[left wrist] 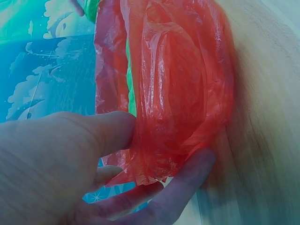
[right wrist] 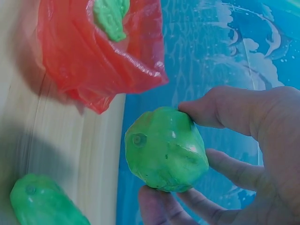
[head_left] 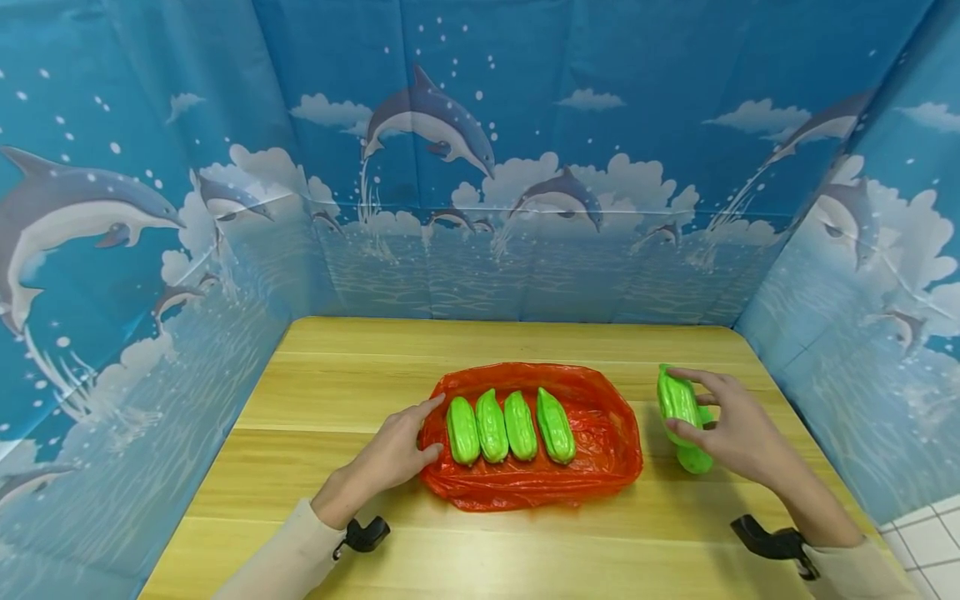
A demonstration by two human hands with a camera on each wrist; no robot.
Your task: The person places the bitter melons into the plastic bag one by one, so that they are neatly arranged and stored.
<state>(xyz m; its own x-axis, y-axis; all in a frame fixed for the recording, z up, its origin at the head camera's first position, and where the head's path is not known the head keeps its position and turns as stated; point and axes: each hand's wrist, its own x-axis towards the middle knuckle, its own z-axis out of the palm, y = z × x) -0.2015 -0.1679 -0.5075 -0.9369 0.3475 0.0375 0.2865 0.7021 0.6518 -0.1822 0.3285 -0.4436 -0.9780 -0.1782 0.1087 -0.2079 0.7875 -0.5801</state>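
A red plastic bag (head_left: pixel 622 442), its mouth spread wide, lies on the table with several green bitter melons (head_left: pixel 520 425) side by side inside. At the bag's left end my left hand (head_left: pixel 390 446) grips it, thumb and fingers around the end; in the left wrist view the thumb lies against the bag wall (left wrist: pixel 173 93). To the right of the bag, my right hand (head_left: pixel 731 425) holds another bitter melon (right wrist: pixel 166 150) between thumb and fingers. Below it one more bitter melon (head_left: pixel 695 460) rests on the table, partly hidden by the hand and the held one.
The table (head_left: pixel 360 358) has a light wood top. Blue curtains (head_left: pixel 480 275) printed with dolphins stand at its back and both sides. White floor tiles (head_left: pixel 926 542) show at the lower right. A black wrist strap mount (head_left: pixel 772 542) sits on the right wrist.
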